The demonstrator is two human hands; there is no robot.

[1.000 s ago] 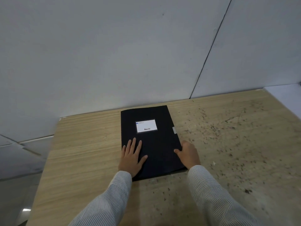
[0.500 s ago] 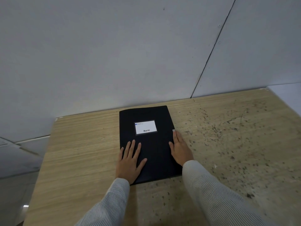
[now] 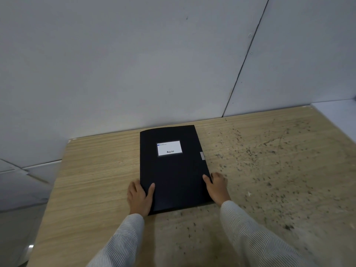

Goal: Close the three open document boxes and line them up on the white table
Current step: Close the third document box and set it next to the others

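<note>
One black document box (image 3: 173, 170) lies flat and closed on a wooden table (image 3: 100, 170), its white label facing up and a small grey tab on its right edge. My left hand (image 3: 139, 197) grips the box's near left edge, thumb on top and fingers down the side. My right hand (image 3: 216, 186) grips the near right edge the same way. No other document box is in view.
A grey panelled wall (image 3: 154, 64) rises just behind the box. The right half of the wooden table is stained with dark specks. A corner of a white table (image 3: 339, 116) shows at the far right. The wooden table's left edge drops to the floor.
Both hands have slid from lying flat on the lid to clasping the box's left and right edges near its front. The box itself has hardly moved.
</note>
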